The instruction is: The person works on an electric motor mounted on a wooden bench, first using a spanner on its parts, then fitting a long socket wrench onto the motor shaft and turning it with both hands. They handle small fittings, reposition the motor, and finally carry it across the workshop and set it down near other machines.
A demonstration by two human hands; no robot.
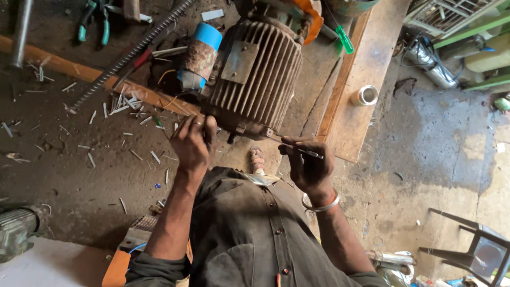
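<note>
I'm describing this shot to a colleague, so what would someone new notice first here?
First, the big ribbed electric motor lying on the dirty floor at top centre. Just below it are the person's two hands: the left hand raised with fingers curled at the motor's lower edge, the right hand gripping a thin metal tool pointed at the casing. A blue-capped rusty cylinder sits beside the motor's left side.

A grimy repair workshop: beyond the hands, a finned electric motor [255, 74] lies on the dirt floor [64, 159] among pliers [94, 21], threaded rod [133, 53] and wire offcuts [125, 103].
</note>
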